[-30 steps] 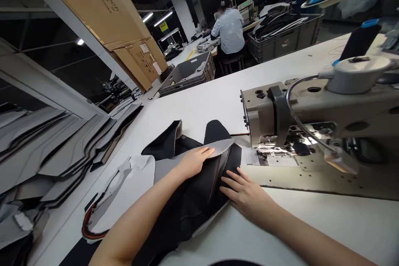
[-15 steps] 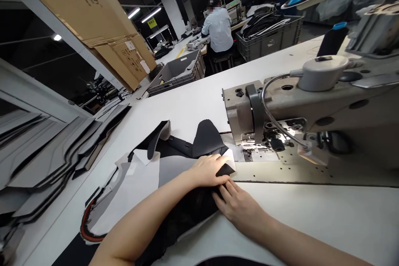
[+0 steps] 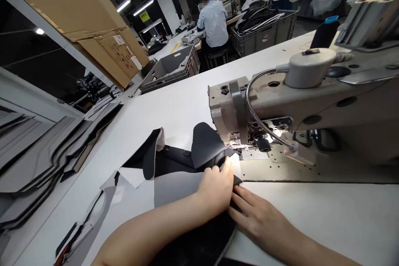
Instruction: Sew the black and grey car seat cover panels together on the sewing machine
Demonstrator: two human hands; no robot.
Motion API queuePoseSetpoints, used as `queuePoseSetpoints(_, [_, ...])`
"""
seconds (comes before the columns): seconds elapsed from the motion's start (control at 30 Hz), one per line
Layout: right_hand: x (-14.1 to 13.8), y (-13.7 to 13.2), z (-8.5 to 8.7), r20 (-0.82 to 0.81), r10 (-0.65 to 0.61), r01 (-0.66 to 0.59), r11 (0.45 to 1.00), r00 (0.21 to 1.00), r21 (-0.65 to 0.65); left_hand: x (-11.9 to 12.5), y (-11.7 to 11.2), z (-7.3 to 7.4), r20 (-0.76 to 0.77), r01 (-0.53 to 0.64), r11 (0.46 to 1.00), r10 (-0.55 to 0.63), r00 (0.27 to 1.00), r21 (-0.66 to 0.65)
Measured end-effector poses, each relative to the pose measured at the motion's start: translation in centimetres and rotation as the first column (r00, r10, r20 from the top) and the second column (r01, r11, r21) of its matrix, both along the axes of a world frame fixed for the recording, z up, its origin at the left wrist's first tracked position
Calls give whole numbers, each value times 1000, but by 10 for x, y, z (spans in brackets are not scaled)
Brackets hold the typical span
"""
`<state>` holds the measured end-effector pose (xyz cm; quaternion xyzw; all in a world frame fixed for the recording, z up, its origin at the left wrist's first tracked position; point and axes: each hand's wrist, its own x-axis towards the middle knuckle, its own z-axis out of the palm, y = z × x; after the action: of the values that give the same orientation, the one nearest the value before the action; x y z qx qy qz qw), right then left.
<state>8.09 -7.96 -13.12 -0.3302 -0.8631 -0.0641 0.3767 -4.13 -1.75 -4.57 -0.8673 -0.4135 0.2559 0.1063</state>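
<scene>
A sewn cover piece of black and grey fabric [image 3: 177, 183] lies on the white table in front of the sewing machine [image 3: 230, 112]. My left hand [image 3: 216, 185] is closed on the piece's black and white edge, just short of the presser foot, with its thumb side up. Beside and below it, my right hand [image 3: 260, 214] pinches the same edge between its fingers; the fingertips are partly hidden under the fabric. A rounded black flap [image 3: 204, 143] stands up beyond the left hand, close to the machine head. The machine's lamp lights the needle area.
Stacked grey and black cut panels [image 3: 46, 153] lie along the left. Grey crates [image 3: 174, 70] and a cardboard box [image 3: 106, 56] stand behind the table. A person [image 3: 213, 20] sits farther back with their back to me. A black thread cone [image 3: 324, 33] stands behind the machine.
My left hand has turned more upright and its fingers have curled on the fabric. The fabric edge has moved nearer the presser foot. My right hand has followed; the view has shifted slightly.
</scene>
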Motion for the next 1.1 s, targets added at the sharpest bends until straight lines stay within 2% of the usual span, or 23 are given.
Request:
queuePoseSetpoints(0.13, [-3,0,-3,-20,-10,11,1000,1000,20,2,-3,7,-11,-37,999,37,999,-16])
queuePoseSetpoints(0.27, [-2,-2,-9,-14,-38,39,998,999,45,-1,-3,18,-39,-66,997,68,997,41])
queuePoseSetpoints(0.37, [-2,-3,-9,-16,-39,39,998,999,49,-6,-1,22,-37,-71,997,70,997,-17])
queuePoseSetpoints(0.47, [-2,-3,-6,-3,-36,36,999,999,26,-9,4,19,72,19,995,-12,997,-98])
queuePoseSetpoints(0.57, [1,-4,-5,-9,-39,39,998,999,38,-9,10,13,172,79,996,-69,983,-52])
queuePoseSetpoints(0.73, [12,-3,-8,19,-22,20,997,1000,80,-8,14,3,238,177,983,-181,954,41])
queuePoseSetpoints(0.93, [16,-2,-6,-1,-19,19,998,1000,59,-7,15,1,243,128,992,-123,962,-6])
queuePoseSetpoints(1.1, [16,-3,-6,-20,-22,23,999,1000,49,-7,18,2,268,131,991,-120,956,-26])
